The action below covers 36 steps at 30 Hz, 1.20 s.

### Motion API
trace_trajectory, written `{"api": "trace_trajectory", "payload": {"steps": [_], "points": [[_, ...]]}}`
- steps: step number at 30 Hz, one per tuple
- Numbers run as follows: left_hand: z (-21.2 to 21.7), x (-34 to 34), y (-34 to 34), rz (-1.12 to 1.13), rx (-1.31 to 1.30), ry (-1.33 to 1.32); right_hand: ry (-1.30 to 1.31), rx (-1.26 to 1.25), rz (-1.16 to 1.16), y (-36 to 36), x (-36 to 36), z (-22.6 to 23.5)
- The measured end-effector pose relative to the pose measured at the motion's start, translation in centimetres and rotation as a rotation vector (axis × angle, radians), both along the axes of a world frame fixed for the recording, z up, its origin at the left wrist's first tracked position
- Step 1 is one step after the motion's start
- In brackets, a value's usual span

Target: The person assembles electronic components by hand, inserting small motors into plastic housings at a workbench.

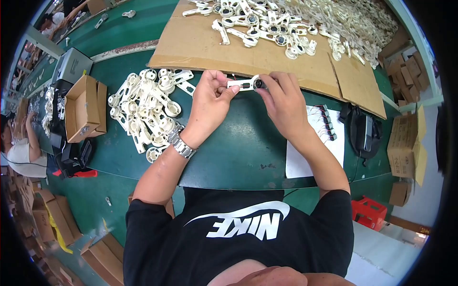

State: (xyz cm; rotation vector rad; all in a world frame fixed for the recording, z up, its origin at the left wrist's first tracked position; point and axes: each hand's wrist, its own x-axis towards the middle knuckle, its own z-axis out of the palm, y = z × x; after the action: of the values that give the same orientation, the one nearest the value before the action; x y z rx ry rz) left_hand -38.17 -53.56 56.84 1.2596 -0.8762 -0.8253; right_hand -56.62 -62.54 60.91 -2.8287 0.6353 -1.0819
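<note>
Black shirt cloth [238,238] fills the bottom of the view, closest of all, and both forearms rise from it toward the bench.

Largest is the green work table [238,152], which curves off to both sides. On its far part lies a big sheet of brown cardboard [210,45] heaped with assembled cream brackets [286,24]. A second pile of bare cream plastic brackets [143,112] sits on the green top just left of the hands, and an open cardboard box [83,109] stands further left. To the right lies a white sheet [315,143] carrying a row of small dark motors with red leads [327,121].

The left hand [207,105] pinches the flat end of one cream bracket [241,85], held above the table edge of the cardboard. The right hand [284,102] curls its fingers tightly round the bracket's ring end, where a small dark round part [259,84] sits.

Judging from this grip, the dark part could seat crooked if pressed off-axis, or slip loose and roll in among the pile. Thin leads might also get pinched.

Other people sit at benches at far left, with cartons along the floor.
</note>
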Motion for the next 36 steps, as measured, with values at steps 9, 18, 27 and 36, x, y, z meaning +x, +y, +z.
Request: {"api": "trace_trajectory", "payload": {"steps": [9, 18, 27, 36], "points": [[0.8, -0.4, 0.1, 0.027, 0.018, 0.008, 0.097, -0.157, -0.034, 0.2, -0.1, 0.2], [1.1, -0.6, 0.2, 0.057, -0.029, 0.076, -0.034, 0.095, 0.093, -0.4, 0.0, 0.1], [1.2, -0.4, 0.3, 0.061, -0.008, -0.026, 0.006, 0.036, 0.051, 0.1, 0.0, 0.7], [1.7, -0.6, 0.5, 0.059, -0.002, -0.086, 0.024, 0.082, 0.06, -0.2, -0.1, 0.1]]}}
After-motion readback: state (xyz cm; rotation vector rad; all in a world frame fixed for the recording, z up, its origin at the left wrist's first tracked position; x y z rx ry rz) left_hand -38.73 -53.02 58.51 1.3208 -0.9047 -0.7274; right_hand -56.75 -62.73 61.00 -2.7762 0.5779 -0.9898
